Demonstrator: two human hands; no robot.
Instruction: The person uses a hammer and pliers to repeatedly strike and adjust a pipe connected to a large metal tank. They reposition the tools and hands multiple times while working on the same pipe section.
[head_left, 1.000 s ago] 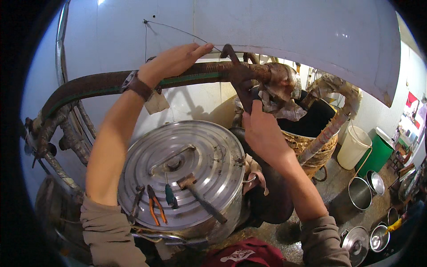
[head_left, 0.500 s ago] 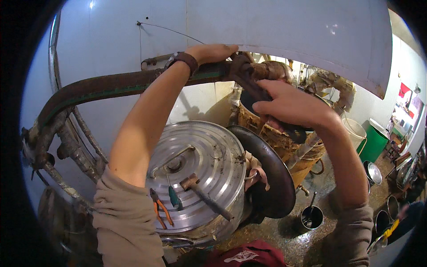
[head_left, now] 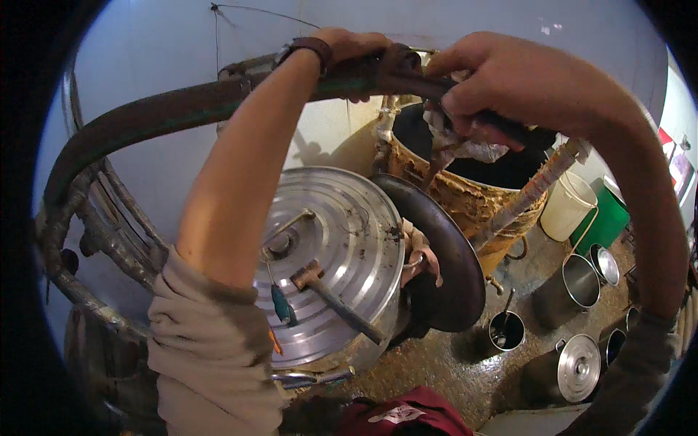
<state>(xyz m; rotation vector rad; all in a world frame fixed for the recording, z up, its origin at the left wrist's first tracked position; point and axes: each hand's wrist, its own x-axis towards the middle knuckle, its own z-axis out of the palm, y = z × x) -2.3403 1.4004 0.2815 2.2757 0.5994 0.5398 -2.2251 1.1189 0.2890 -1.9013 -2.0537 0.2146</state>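
The left hand [head_left: 352, 45] lies over a thick, rough, rust-brown pipe [head_left: 167, 105] that runs across the far part of the scene and bends down at the left; its fingers are curled around the pipe, tips peeping out below. The right hand [head_left: 523, 80] has its fingers wrapped around the handle of a dark, dull metal wrench [head_left: 425, 86], whose head sits against the pipe just beside the left hand. Nearer, a ridged, shiny round metal lid [head_left: 349, 240] covers a large pot and carries a hammer [head_left: 338, 301] with a blocky, worn head and a screwdriver [head_left: 282, 305] with a teal handle. Right of it leans a smooth, dark, rounded pan [head_left: 443, 254]; beyond stands a drum [head_left: 469, 185] with a flaky tan crust. Farther right are a cream bucket [head_left: 567, 207] and a green bin [head_left: 607, 214].
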